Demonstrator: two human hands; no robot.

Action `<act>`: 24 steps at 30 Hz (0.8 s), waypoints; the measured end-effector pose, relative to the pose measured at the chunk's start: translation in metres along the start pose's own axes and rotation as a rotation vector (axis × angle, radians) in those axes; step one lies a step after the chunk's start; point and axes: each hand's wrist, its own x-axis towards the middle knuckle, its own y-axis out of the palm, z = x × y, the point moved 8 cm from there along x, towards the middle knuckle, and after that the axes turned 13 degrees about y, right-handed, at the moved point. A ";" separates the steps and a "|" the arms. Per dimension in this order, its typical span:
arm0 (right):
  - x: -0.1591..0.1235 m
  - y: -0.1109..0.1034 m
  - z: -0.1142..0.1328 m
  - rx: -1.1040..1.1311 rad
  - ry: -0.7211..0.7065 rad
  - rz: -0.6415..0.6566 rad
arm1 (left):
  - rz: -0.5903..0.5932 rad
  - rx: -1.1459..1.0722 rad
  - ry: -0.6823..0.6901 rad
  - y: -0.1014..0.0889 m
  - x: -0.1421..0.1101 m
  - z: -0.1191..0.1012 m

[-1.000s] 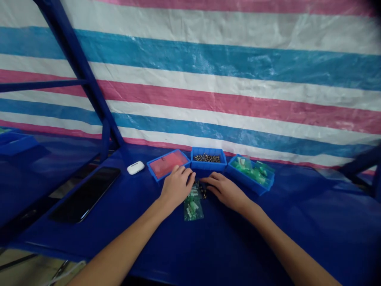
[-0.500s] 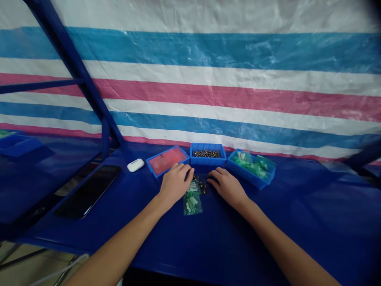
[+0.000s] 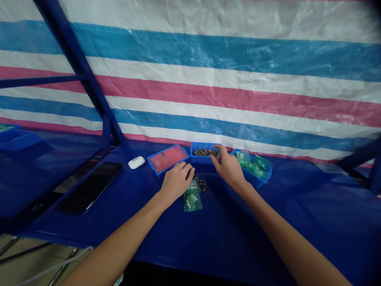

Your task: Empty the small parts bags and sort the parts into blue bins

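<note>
My left hand (image 3: 177, 179) rests at the left side of a small pile, its fingers bent together and the tips out of sight; what they hold, if anything, is hidden. Beside its thumb lie clear plastic bags (image 3: 193, 200) with green and white pieces inside. Small brass-coloured metal parts (image 3: 203, 185) lie loose against the bags. My right hand (image 3: 228, 167) is at the right front edge of a blue bin (image 3: 204, 159) of similar metal parts (image 3: 204, 152). Its thumb and forefinger are apart, with nothing visible between them.
A blue bin (image 3: 157, 171) with red flat contents (image 3: 168, 157) stands left of the middle bin. Another blue bin (image 3: 259, 180) with green bagged pieces (image 3: 253, 165) stands right. A white earbud case (image 3: 136, 162) and a black phone (image 3: 91, 186) lie left. A striped sheet (image 3: 208, 91) hangs behind.
My right hand has moved from beside the loose metal parts up and away to the middle bin, and its fingers have spread. My left hand stays by the bags.
</note>
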 end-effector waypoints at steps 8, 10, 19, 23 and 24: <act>-0.046 0.036 -0.005 0.129 -0.252 0.495 | 0.056 -0.045 -0.020 0.006 -0.002 0.001; -0.051 0.032 -0.005 0.158 -0.240 0.487 | 0.056 -0.066 -0.022 0.006 -0.003 0.001; -0.051 0.038 -0.006 0.200 -0.255 0.479 | 0.038 -0.156 -0.055 0.010 -0.004 0.002; -0.048 0.034 -0.014 0.248 -0.180 0.439 | 0.038 -0.157 -0.066 0.011 -0.004 0.003; -0.049 0.031 -0.015 0.264 -0.162 0.413 | 0.043 -0.152 -0.064 0.011 -0.004 0.003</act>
